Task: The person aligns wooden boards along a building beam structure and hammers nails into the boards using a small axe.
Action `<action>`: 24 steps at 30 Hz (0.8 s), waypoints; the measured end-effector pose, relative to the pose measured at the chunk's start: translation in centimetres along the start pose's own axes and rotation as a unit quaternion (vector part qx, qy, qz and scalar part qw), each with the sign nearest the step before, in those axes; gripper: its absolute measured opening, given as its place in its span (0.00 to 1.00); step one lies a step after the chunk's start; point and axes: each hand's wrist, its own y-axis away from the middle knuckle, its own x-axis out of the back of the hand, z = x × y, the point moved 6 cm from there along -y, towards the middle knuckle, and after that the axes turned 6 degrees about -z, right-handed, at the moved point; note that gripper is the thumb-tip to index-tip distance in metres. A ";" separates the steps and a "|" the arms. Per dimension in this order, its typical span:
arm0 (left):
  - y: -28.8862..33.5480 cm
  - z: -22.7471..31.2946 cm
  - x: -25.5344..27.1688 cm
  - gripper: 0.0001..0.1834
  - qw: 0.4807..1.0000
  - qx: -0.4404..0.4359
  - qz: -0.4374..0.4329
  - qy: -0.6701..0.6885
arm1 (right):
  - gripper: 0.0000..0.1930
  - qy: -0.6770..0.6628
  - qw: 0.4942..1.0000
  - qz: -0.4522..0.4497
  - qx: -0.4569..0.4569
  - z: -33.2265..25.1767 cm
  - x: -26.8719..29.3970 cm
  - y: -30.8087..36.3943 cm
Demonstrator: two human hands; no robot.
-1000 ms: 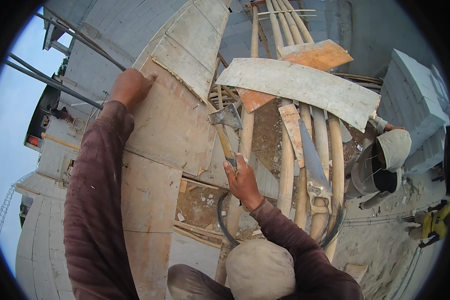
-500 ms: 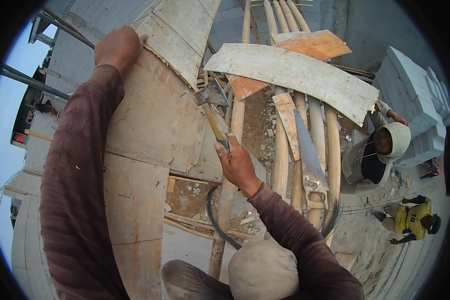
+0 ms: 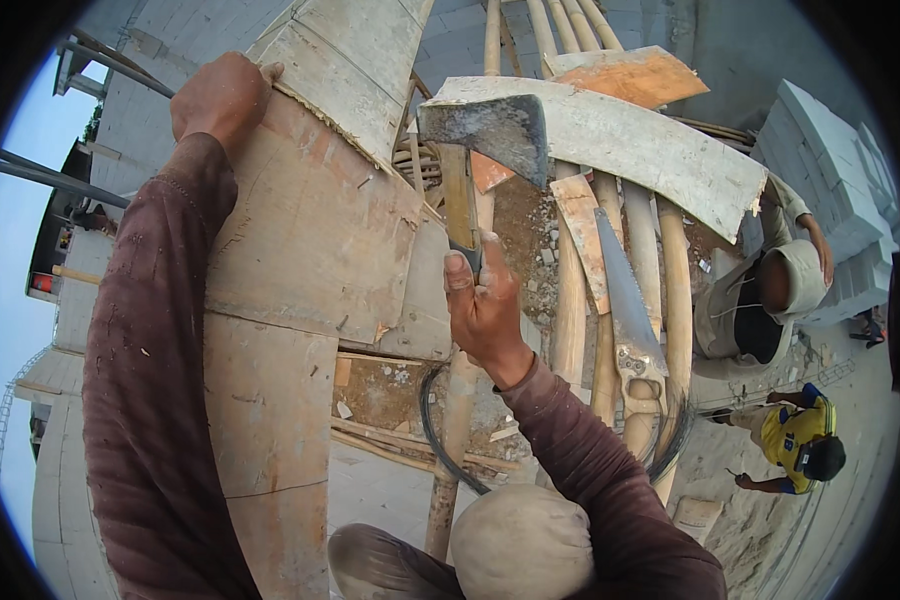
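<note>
My right hand is closed round the lower handle of a hatchet. Its broad, dark steel head is raised above the worn plywood sheet and overlaps a long pale board behind. At the far left, my left hand grips the far edge of the plywood, its thumb beside a grey-white plywood panel with a splintered edge; its fingertips are hidden. A bent nail sticks up from the sheet near that edge.
Right of the hatchet lie several bamboo poles, a handsaw and the long pale board. A coil of black wire hangs nearer. One hooded person and another in yellow are at the right, by pale blocks.
The hatchet has come up toward my view and a little right, its head now much larger. My left hand has shifted slightly left on the plywood. The person in yellow has moved.
</note>
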 end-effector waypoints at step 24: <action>0.0 -0.1 0.4 0.34 1.000 0.015 -0.008 -0.004 | 0.17 0.072 0.982 -0.097 -0.146 3.4 -2.6 -0.2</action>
